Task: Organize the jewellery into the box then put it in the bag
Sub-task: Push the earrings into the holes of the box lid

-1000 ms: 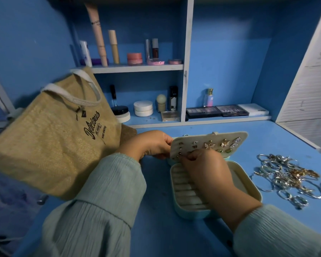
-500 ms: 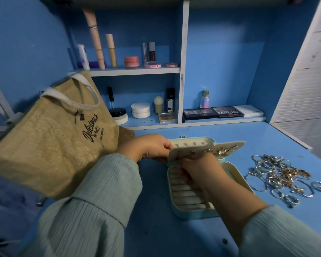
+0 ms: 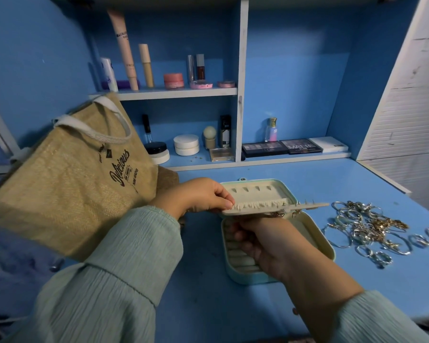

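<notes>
A pale green jewellery box [image 3: 317, 233] lies open on the blue desk, its lid [image 3: 278, 189] laid back. A cream earring panel [image 3: 263, 208] hangs level over the box, earring posts poking up and gold earrings underneath. My left hand [image 3: 198, 195] pinches the panel's left edge. My right hand [image 3: 263, 241] reaches under the panel above the box's ring rolls; its fingertips are hidden. A pile of silver and gold jewellery [image 3: 367, 225] lies right of the box. A jute bag [image 3: 67, 184] leans at the left.
Shelves behind hold cosmetics: tubes [image 3: 124, 48], jars [image 3: 186, 144], a perfume bottle [image 3: 271, 129] and eyeshadow palettes [image 3: 282, 146]. A white louvred panel [image 3: 406, 107] stands at the right. Tiny studs [image 3: 196, 158] lie on the lower shelf.
The earring panel has tipped from facing me to lying flat, earrings turned down. My right hand moved from its front edge to underneath it. The view shifted slightly.
</notes>
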